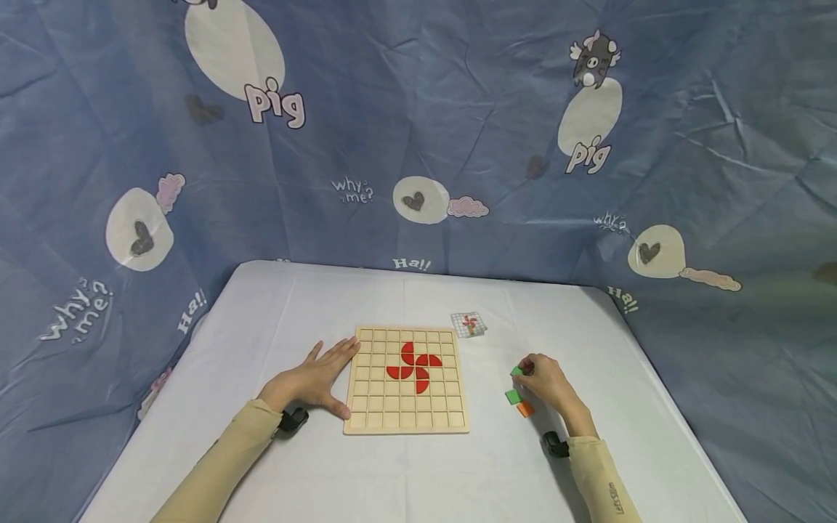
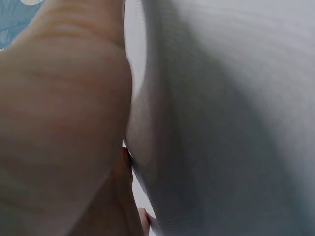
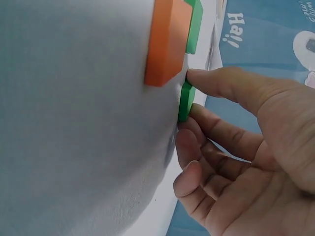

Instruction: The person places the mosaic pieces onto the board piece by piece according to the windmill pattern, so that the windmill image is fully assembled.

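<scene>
Along the left edge of a wooden grid board (image 1: 374, 414), my left hand (image 1: 310, 381) rests with its fingers and thumb spread. Red quarter-round pieces (image 1: 421, 373) lie in the board's cells, arranged like a pinwheel. To the right of the board, my right hand (image 1: 548, 381) pinches a small green tile (image 3: 186, 101) between thumb and forefinger, down at the table. Just nearer the body lie a second green tile (image 1: 513, 397) and an orange tile (image 1: 525, 410), close together. The left wrist view shows mostly the wrist and white cloth; the board is hidden there.
A small card (image 1: 468, 325) printed with a grid and a red, green and orange figure lies off the board's far right corner. White cloth covers the table (image 1: 405, 479). A blue printed curtain (image 1: 418, 131) hangs behind and along both sides.
</scene>
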`<state>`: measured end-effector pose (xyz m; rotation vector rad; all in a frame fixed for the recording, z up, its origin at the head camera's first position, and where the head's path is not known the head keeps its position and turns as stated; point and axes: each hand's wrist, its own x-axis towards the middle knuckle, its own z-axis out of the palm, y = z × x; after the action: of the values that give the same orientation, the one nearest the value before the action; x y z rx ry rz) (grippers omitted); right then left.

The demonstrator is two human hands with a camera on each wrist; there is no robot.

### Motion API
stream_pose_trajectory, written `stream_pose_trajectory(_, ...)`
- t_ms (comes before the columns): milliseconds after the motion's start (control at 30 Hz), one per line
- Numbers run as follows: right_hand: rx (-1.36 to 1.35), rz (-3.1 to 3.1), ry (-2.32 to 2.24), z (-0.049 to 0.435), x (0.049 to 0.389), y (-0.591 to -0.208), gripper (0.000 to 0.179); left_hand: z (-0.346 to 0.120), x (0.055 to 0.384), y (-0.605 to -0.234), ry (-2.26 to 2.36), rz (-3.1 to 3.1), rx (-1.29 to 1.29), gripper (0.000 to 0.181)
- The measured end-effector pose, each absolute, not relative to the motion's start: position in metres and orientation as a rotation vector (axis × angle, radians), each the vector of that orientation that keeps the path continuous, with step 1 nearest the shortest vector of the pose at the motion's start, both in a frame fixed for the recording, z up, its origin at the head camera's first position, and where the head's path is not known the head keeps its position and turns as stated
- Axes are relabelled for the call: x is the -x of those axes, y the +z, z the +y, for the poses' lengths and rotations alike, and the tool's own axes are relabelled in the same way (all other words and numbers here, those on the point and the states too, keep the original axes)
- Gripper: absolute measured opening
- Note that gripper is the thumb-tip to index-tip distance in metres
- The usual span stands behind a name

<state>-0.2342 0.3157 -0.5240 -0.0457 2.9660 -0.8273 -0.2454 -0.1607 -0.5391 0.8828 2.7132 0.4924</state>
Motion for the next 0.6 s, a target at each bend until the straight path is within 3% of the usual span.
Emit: stream_pose_trajectory(600, 0.083, 3.023, -0.846, 0.3087, 0.2376, -0.5235, 0.027, -0.1606, 0.2468, -0.5409, 0.461, 2.712, -0.879, 0.139)
